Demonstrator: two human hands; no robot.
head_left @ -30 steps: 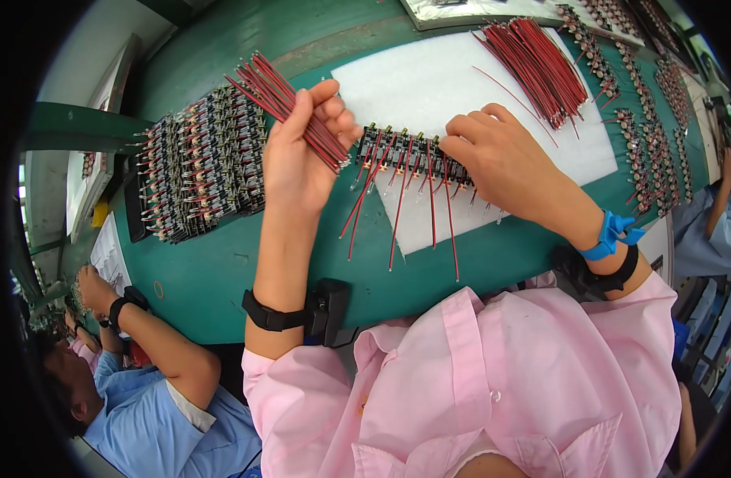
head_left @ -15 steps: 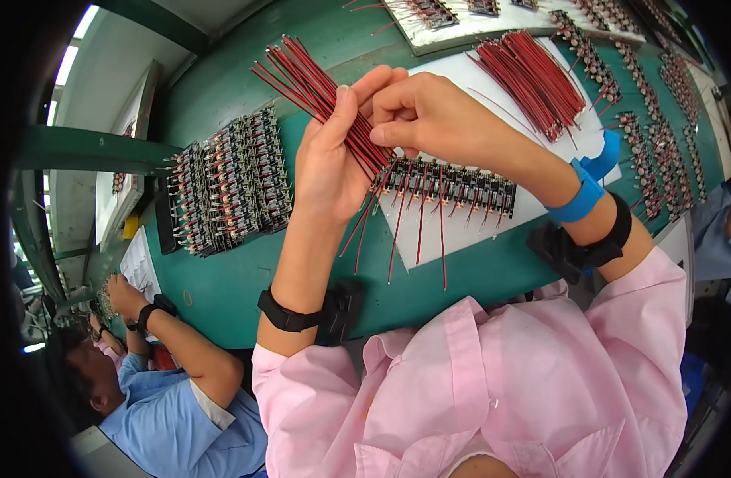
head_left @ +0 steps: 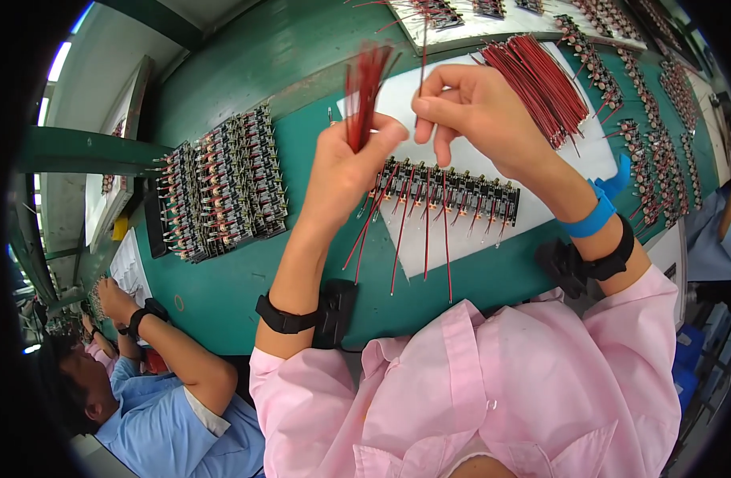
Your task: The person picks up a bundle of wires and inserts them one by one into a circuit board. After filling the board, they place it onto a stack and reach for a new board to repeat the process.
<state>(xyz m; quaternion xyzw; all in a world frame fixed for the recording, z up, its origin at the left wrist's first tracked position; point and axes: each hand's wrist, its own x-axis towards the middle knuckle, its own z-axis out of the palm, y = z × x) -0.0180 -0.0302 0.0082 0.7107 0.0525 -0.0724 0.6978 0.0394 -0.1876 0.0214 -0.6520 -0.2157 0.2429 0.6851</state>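
Observation:
My left hand [head_left: 345,171] is closed round a bundle of red and black wires [head_left: 364,95] that stands up out of the fist, its top blurred. To its right, my right hand [head_left: 469,111] pinches a single wire [head_left: 422,72], held upright and apart from the bundle. Below both hands a row of small circuit boards [head_left: 453,190] lies on a white sheet [head_left: 429,251]. Several long red wires [head_left: 448,239] run from that row toward me over the sheet's near edge.
More loose red wires [head_left: 537,88] lie in a pile on the sheet's far right. Rows of finished-looking boards [head_left: 222,183] stand at left on the green table [head_left: 246,295]. Further board strips [head_left: 652,143] lie at right. A person in blue [head_left: 166,398] works at left.
My hands have drawn apart. The bundle in my left hand has swung upright, and my right hand has moved right with one wire between its fingers.

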